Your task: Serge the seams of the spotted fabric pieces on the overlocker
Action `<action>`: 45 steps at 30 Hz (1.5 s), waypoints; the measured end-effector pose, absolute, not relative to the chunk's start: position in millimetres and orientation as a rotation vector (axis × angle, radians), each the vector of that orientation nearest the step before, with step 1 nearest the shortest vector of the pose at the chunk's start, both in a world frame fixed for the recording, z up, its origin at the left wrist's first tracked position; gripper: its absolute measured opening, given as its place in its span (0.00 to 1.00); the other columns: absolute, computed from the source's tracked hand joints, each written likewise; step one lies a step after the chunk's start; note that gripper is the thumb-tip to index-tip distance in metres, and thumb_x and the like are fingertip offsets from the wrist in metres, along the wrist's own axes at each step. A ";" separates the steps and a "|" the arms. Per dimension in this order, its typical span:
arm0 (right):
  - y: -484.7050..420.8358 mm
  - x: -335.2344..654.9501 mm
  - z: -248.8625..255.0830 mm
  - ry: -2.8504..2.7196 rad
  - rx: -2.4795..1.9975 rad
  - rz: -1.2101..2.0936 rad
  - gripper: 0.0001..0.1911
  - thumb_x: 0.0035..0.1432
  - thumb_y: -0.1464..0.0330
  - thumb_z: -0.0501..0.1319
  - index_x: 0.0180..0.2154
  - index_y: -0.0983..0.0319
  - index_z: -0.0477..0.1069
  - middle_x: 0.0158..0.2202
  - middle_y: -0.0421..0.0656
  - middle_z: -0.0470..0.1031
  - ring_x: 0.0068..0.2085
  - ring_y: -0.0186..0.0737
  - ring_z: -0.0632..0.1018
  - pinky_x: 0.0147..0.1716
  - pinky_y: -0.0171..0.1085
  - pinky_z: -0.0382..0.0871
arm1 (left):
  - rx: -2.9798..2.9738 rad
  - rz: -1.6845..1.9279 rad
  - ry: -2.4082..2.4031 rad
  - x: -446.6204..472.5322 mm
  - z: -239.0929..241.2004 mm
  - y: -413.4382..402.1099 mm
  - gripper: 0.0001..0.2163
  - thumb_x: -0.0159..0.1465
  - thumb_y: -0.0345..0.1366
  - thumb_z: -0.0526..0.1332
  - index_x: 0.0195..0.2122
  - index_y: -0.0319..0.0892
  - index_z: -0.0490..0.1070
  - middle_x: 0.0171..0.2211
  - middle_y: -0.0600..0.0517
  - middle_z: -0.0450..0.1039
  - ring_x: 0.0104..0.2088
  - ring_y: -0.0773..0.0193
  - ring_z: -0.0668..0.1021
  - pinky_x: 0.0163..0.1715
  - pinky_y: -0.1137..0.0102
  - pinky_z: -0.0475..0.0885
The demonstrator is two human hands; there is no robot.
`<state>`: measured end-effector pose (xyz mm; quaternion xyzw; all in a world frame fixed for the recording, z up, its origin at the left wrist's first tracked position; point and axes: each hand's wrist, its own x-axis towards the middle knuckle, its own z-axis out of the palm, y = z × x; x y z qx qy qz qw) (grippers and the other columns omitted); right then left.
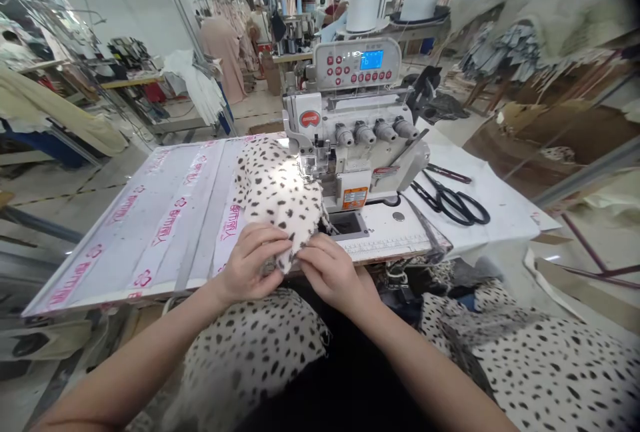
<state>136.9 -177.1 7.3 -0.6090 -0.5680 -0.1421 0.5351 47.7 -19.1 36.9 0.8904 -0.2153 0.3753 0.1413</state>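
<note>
While I pinch the spotted fabric point(275, 192) between both hands, its far end lies up against the presser foot point(313, 165) of the overlocker point(357, 132). My left hand point(247, 262) curls over the near fold, and my right hand point(333, 272) grips the same fold from the other side, its fingertips point(305, 253) almost meeting those of the left. Neither hand is open; both are grasping cloth, though I can't tell how tightly. The fabric rests on the counter point(165, 219), a clear, pink-printed surface to the left of the machine, and its near edge is bunched under my fingers.

More of the same print lies across my lap point(250, 352) and in a heap point(550, 372) to the near right. Black-handled scissors point(450, 204) lie on a white sheet point(490, 185) right of the machine, and a ruler strip point(385, 249) runs along the near edge.

If my fingertips ride too close to the foot, the machine could catch them. If the fold slips between my hands, the layers could shift out of line. The weight of the cloth on my lap could also drag the piece toward me.
</note>
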 end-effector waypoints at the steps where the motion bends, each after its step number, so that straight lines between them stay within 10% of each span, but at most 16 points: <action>1: -178.4 135.3 7.4 -1.341 -1.453 -0.350 0.08 0.59 0.75 0.51 0.34 0.63 0.68 0.29 0.45 0.69 0.32 0.39 0.69 0.31 0.38 0.67 | 2.557 1.079 -0.631 46.7 37.6 -19.5 0.19 0.53 0.27 0.56 0.47 0.42 0.64 0.39 0.45 0.69 0.42 0.58 0.71 0.41 0.60 0.69; 31: -184.6 115.6 4.7 -1.330 -1.614 -0.457 0.10 0.59 0.76 0.52 0.36 0.62 0.72 0.32 0.46 0.72 0.34 0.37 0.72 0.31 0.35 0.69 | 2.560 1.038 -0.626 35.4 43.8 -22.4 0.11 0.54 0.24 0.58 0.37 0.42 0.69 0.29 0.50 0.70 0.33 0.62 0.72 0.34 0.63 0.69; 39: -178.2 118.3 1.5 -1.504 -1.661 -0.504 0.10 0.62 0.74 0.50 0.37 0.62 0.70 0.40 0.45 0.74 0.36 0.37 0.73 0.34 0.34 0.68 | 2.575 0.792 -0.373 87.5 75.5 -20.4 0.13 0.60 0.27 0.55 0.46 0.41 0.67 0.47 0.46 0.68 0.48 0.60 0.70 0.48 0.63 0.68; 45: -176.6 121.5 13.4 -1.575 -1.602 -0.584 0.12 0.62 0.75 0.49 0.33 0.64 0.70 0.38 0.45 0.75 0.34 0.37 0.71 0.32 0.35 0.67 | 2.705 0.690 -0.423 112.9 77.6 -3.5 0.03 0.59 0.31 0.57 0.30 0.39 0.69 0.35 0.49 0.69 0.37 0.64 0.72 0.37 0.68 0.69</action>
